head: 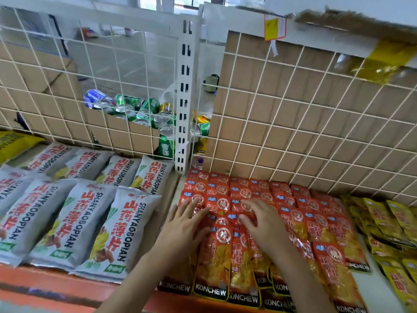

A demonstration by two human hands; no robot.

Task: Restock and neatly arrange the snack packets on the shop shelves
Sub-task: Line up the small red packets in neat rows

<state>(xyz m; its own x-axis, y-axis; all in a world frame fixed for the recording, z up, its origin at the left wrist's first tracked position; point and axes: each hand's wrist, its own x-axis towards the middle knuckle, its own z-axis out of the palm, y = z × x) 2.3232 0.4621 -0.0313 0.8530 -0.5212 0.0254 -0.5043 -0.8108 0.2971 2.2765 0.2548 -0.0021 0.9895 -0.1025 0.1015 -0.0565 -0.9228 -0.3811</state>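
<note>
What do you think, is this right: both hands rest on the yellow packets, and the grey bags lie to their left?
Not quite. The head view shows the left hand and right hand on the red packets; the yellow packets lie farther right. The grey bags are to their left.

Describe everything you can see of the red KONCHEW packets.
The red KONCHEW packets are glossy sachets: red tops with a round white emblem, yellowish contents showing, black band at the bottom. They lie flat in overlapping rows reaching back to the wire grid. The left hand presses flat on them; the right hand rests bent fingers there.
</note>
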